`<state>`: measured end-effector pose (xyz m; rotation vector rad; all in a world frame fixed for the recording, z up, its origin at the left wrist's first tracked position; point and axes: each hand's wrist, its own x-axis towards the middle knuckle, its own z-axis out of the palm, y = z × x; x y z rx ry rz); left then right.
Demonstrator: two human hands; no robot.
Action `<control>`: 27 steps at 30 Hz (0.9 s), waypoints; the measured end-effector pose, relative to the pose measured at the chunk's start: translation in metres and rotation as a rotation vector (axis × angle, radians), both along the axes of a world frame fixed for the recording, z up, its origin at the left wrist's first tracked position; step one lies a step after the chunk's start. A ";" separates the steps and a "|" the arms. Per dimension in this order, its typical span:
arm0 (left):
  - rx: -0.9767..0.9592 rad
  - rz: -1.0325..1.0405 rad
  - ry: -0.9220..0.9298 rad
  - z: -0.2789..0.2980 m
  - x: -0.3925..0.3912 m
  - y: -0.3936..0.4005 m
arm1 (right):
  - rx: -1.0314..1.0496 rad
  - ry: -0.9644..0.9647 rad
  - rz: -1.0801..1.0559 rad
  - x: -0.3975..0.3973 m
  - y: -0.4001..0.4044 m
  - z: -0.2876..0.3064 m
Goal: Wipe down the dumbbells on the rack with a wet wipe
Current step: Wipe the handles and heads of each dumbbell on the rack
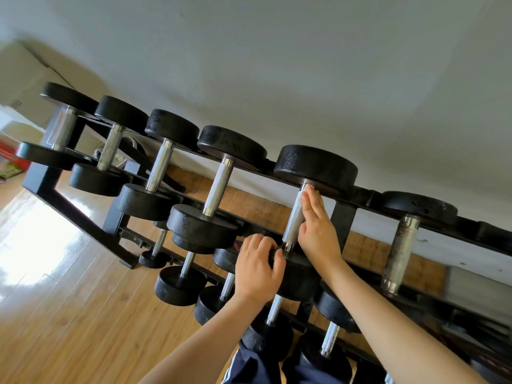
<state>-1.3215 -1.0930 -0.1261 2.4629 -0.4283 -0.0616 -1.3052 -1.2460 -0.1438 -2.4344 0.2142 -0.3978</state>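
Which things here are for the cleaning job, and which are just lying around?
For the job: dumbbells, rack, right hand on the handle, left hand on the near weight. No wipe shows.
Just there: red box, wooden floor, wall.

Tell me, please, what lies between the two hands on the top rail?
In the head view, the lower end of a dumbbell's knurled steel handle lies between the left hand and right hand.

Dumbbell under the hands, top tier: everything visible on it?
The dumbbell has two round black heads with a pebbled finish and a knurled, shiny metal handle. It lies across the top tier of the black rack. The right hand rests flat along the handle, fingers straight; the left hand curls over the near head's edge.
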 end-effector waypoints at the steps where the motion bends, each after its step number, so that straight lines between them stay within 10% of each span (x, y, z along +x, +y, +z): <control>1: 0.002 0.000 -0.002 0.000 0.000 0.000 | 0.040 0.008 -0.022 0.000 0.002 0.002; 14: 0.021 -0.006 0.011 0.006 -0.001 0.000 | -0.462 -0.110 0.393 -0.012 -0.025 -0.004; 27: 0.340 -0.039 0.084 0.028 -0.033 -0.011 | -0.355 -0.182 0.403 -0.045 -0.042 0.015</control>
